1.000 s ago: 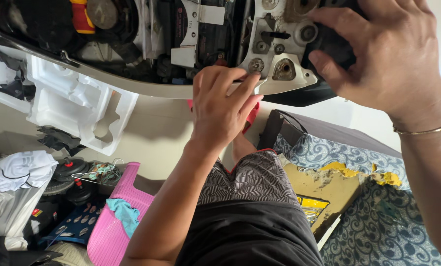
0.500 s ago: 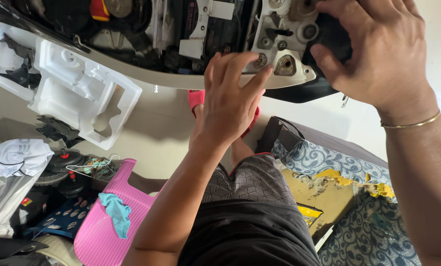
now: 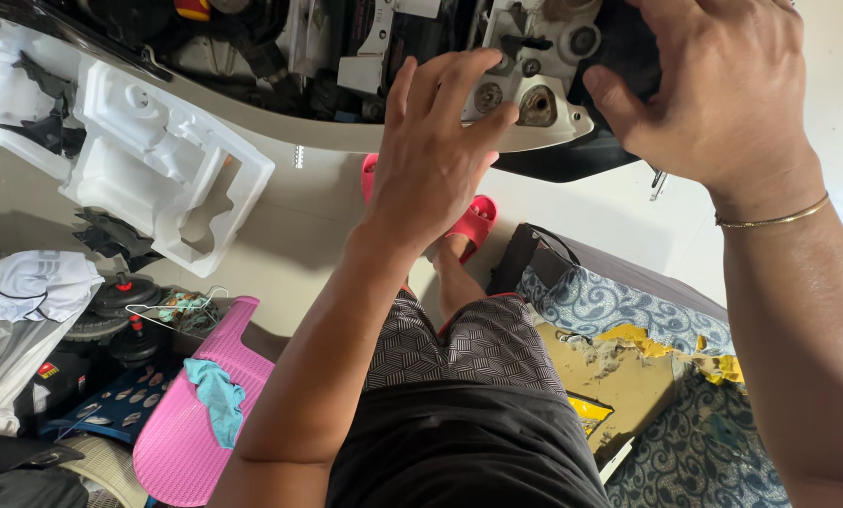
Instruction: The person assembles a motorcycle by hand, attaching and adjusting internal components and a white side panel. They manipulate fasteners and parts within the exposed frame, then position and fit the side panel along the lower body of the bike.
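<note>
Beige floor tiles (image 3: 299, 216) stretch beneath a person in red sandals (image 3: 473, 221), beside a white foam packing block (image 3: 158, 169) and a pink ridged plastic board (image 3: 191, 414). Left hand (image 3: 436, 160), fingers spread open, touches the grey metal bracket with round bolts (image 3: 525, 71) at the top. Right hand (image 3: 718, 85) curls around the black part (image 3: 558, 165) just beside it.
</note>
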